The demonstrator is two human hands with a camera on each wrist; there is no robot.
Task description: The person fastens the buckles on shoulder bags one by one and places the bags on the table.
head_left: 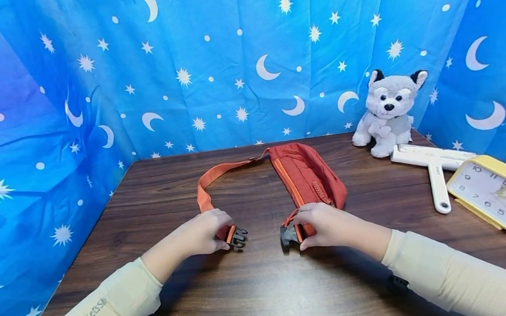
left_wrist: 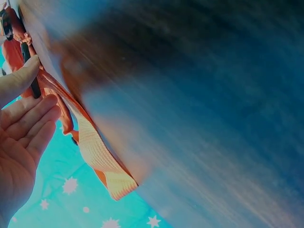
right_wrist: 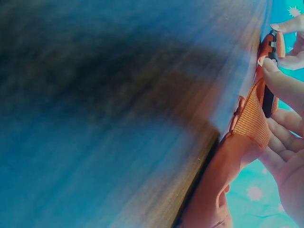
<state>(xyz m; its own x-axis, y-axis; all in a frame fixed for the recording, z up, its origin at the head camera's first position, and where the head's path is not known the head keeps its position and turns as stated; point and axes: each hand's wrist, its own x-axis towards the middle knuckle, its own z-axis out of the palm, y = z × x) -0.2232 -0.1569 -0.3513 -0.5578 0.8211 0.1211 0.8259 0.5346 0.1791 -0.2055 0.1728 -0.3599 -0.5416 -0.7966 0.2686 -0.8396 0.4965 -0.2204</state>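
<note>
A rust-red waist bag [head_left: 312, 176] lies on the wooden table, its orange strap [head_left: 219, 170] curving round to the left. My left hand [head_left: 201, 232] pinches the black pronged buckle half [head_left: 238, 239] at that strap's end. Opposite it, my right hand [head_left: 324, 225] grips the black socket half [head_left: 289, 238], which is joined to the bag's near end. The two halves face each other with a gap between them. In the left wrist view, thumb and fingers hold the buckle piece [left_wrist: 34, 88]. The right wrist view shows the socket piece [right_wrist: 268, 100] between thumb and fingers, beside orange webbing [right_wrist: 254, 118].
A grey-and-white plush husky [head_left: 385, 113] sits at the table's back right. Before it lie a white T-shaped tool [head_left: 438, 185] and a yellow-framed clock [head_left: 494, 196]. Behind the table [head_left: 260, 283] hangs a blue curtain [head_left: 211, 49] with moons and stars.
</note>
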